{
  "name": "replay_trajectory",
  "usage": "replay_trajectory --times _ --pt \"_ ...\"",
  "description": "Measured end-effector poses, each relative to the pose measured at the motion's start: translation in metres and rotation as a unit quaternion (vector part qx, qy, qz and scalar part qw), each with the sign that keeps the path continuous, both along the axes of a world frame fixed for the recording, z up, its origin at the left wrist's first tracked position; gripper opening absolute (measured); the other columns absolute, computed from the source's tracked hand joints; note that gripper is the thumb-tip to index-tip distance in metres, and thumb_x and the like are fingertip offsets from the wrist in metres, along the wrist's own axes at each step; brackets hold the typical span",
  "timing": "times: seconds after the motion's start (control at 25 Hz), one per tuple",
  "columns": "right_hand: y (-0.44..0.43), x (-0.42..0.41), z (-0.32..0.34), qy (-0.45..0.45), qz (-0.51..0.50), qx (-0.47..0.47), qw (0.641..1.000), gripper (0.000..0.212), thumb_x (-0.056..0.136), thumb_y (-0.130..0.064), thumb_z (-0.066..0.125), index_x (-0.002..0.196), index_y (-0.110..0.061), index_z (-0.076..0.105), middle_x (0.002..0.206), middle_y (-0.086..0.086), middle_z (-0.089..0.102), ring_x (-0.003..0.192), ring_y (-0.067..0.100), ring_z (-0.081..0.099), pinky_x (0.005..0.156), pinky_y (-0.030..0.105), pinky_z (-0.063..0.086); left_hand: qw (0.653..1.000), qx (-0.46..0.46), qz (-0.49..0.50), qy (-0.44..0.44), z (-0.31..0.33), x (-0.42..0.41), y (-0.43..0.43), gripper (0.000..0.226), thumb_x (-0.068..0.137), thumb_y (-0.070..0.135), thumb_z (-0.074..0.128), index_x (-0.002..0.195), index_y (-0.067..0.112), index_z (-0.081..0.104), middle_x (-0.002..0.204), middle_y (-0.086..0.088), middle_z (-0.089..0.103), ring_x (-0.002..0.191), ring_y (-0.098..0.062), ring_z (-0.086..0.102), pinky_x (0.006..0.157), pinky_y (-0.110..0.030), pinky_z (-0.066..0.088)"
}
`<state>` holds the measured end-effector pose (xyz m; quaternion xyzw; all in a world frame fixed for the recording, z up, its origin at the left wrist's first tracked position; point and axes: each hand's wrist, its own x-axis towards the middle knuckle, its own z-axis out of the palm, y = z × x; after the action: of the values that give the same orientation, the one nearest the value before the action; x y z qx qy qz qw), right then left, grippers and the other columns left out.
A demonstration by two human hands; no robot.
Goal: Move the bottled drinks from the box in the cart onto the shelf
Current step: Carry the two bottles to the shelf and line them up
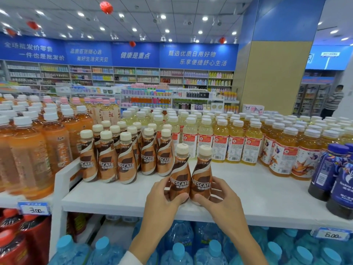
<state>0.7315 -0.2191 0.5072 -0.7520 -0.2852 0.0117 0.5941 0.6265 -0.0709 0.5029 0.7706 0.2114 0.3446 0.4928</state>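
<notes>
I have one coffee bottle in each hand. My left hand (pixel 164 194) curls round the lower body of the left bottle (pixel 179 175), and my right hand (pixel 219 196) wraps the right bottle (pixel 202 173) the same way, thumbs to the front. Both bottles stand upright and side by side, touching at the belly, over the near part of the white shelf (pixel 257 188). My fingers hide their bases, so I cannot tell whether they have fully landed. The box and the cart are out of view.

I judge the step in hand to be setting this pair down and lining it up with the coffee group (pixel 124 165), which stands to the left and a little farther back. To do it well, I would keep both bottles vertical, feel the bases sit flat, then slide them left and back along the board rather than lift them. They narrow toward the cap, so pushing low is steadier than pushing high. I would stop just beside the nearest bottle of the group, labels facing out, without knocking it.

The yellow drinks (pixel 235 146) stand farther back on the right and the dark blue bottles (pixel 332 173) well to the right, so the path left looks free. I would let go of one bottle at a time, since a shove could topple the row.
</notes>
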Motion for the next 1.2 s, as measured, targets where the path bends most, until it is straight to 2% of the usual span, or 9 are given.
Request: replay_trajectory --times 0.2,0.44,0.6,0.84,1.08,1.2 --pt "0.041 -0.018 0.001 -0.003 0.041 0.004 0.999 0.053 0.071 -0.027 0.09 0.112 -0.042 0.059 0.105 -0.022 0.07 0.095 -0.011 0.065 0.082 0.012 0.054 0.997 -0.036 0.072 -0.022 0.0 -0.029 0.028 0.048 0.074 0.03 0.087 0.111 0.034 0.057 0.105 0.02 0.068 0.098 -0.001 0.065 0.09 -0.027 0.053" --pt "0.091 -0.027 0.004 -0.011 0.068 -0.002 0.998 0.055 0.073 -0.032 0.089 0.119 -0.037 0.059 0.11 -0.019 0.069 0.099 -0.004 0.066 0.088 0.017 0.053 0.992 0.008 0.124 0.004 -0.001 -0.04 0.07 0.045 0.077 0.036 0.084 0.113 0.034 0.057 0.106 0.016 0.068 0.101 -0.009 0.066 0.095 -0.036 0.054" --pt "0.104 -0.024 0.007 -0.011 0.082 -0.014 0.996 0.052 0.076 -0.032 0.086 0.118 -0.037 0.056 0.109 -0.02 0.066 0.097 -0.004 0.064 0.085 0.015 0.051 0.983 0.068 0.171 0.007 -0.001 -0.036 0.078 0.042 0.079 0.036 0.082 0.114 0.028 0.06 0.107 0.01 0.062 0.097 -0.009 0.061 0.087 -0.027 0.048" --pt "0.114 -0.021 0.009 -0.019 0.07 -0.018 0.997 0.05 0.078 -0.03 0.085 0.117 -0.038 0.054 0.105 -0.022 0.063 0.096 -0.002 0.063 0.086 0.017 0.052 0.978 0.028 0.205 -0.018 0.0 -0.024 0.08 0.038 0.073 0.035 0.088 0.099 0.031 0.06 0.097 0.011 0.069 0.092 -0.009 0.066 0.086 -0.032 0.055" --pt "0.12 -0.015 0.009 -0.017 0.057 -0.021 0.998 0.053 0.081 -0.029 0.083 0.127 -0.034 0.057 0.11 -0.02 0.064 0.103 0.005 0.065 0.094 0.027 0.054 0.972 0.031 0.234 -0.008 0.0 -0.014 0.083 0.04 0.073 0.04 0.087 0.102 0.02 0.068 0.096 0.007 0.071 0.088 -0.01 0.064 0.084 -0.03 0.052" --pt "0.121 -0.013 0.009 -0.02 0.053 -0.026 0.998 0.055 0.082 -0.03 0.082 0.131 -0.031 0.057 0.113 -0.018 0.064 0.103 0.005 0.065 0.094 0.026 0.053 0.969 0.039 0.245 -0.002 0.002 -0.011 0.081 0.042 0.074 0.042 0.085 0.104 0.018 0.069 0.097 0.005 0.071 0.088 -0.01 0.061 0.081 -0.025 0.046"
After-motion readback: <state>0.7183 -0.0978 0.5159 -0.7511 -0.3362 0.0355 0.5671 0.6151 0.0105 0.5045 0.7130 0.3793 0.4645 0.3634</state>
